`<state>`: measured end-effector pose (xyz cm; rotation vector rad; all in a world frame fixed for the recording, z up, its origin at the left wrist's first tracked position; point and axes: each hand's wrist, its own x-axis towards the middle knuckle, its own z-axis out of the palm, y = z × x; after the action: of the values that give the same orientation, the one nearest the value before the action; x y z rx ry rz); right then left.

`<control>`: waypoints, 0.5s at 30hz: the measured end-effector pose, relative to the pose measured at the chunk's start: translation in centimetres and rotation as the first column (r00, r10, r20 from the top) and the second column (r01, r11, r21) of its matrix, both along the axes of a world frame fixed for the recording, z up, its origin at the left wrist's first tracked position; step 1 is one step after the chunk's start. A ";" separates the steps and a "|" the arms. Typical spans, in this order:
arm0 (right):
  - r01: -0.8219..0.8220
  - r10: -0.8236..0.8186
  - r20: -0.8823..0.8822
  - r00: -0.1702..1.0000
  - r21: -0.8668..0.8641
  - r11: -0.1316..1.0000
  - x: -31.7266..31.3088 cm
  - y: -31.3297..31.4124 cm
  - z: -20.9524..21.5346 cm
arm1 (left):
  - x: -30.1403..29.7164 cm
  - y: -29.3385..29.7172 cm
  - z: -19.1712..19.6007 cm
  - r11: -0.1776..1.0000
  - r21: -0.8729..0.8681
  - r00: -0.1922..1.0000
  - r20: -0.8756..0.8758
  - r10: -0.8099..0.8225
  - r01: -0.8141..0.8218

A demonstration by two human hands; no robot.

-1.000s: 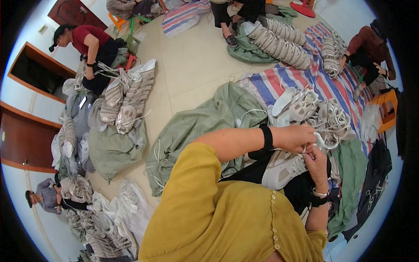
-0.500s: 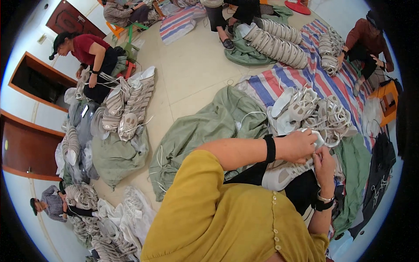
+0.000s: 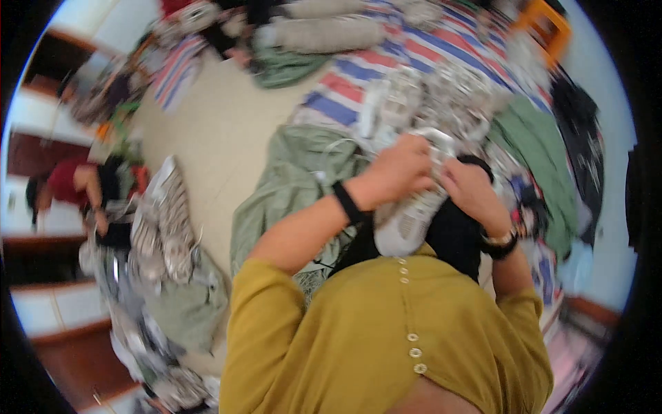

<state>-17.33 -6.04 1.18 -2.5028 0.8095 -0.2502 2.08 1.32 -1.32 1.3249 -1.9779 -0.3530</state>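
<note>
Gripping pale grey-white sneaker (image 3: 408, 219), sole toward camera, blurred; left hand (image 3: 394, 172), right hand (image 3: 470, 188) fingers curled around it.

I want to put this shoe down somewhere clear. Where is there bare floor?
Bare cream floor lies left of the green cloth, between it and the shoe row. Ahead of both hands, the striped mat is crowded with the shoe pile.
</note>
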 end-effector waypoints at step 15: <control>-0.479 -0.559 0.277 0.782 0.840 -0.254 -2.4 0.3 -4.9 | -1.3 -0.8 2.4 0.974 0.224 1.000 -0.003 0.021 -0.020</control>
<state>-19.77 -5.74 -3.67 -0.4804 0.3667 -0.2512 0.76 0.51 1.10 1.4806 -1.9630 -0.5839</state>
